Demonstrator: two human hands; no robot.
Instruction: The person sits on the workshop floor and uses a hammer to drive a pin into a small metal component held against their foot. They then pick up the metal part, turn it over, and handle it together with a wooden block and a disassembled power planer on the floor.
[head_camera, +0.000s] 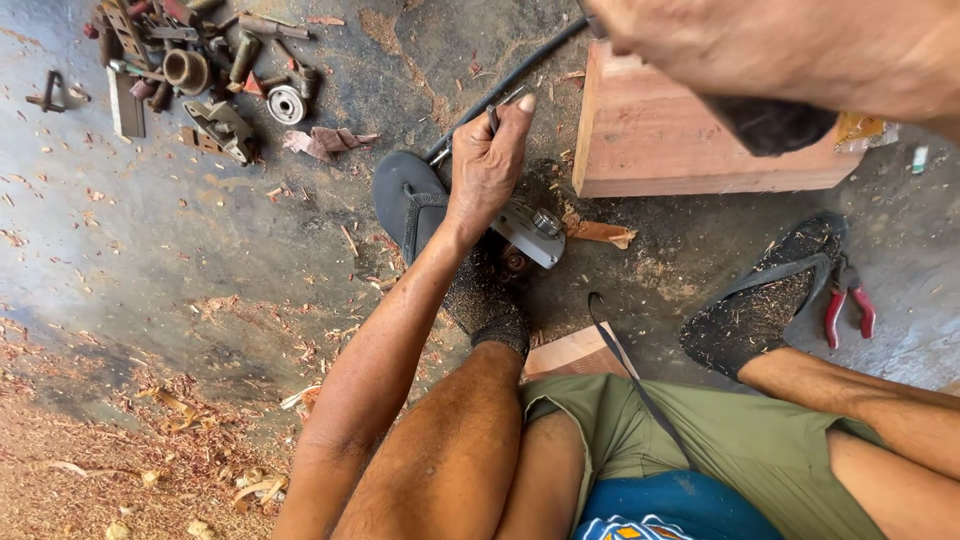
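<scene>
- pile of metal parts (200, 75) top left on the concrete floor (150, 230); wood shavings (120, 440) lower left
- left hand (487, 165) centre; fingers pinched shut on a thin metal rod (493, 118); wrist over a grey metal tool (527, 230) on the floor, beside a dark sandal (405, 200)
- black cable (505, 85) runs up past the hand
- wooden block (680, 140) just right of the tool
- right hand (760, 45) top right, blurred; closed around a dark handle (770, 122)
- red pliers (848, 305) far right

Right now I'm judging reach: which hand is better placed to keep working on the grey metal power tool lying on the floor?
Left, probably. The left hand already rests on the power tool, pinching a thin metal tool. The right hand is raised near the camera, gripping a dark handle.
</scene>
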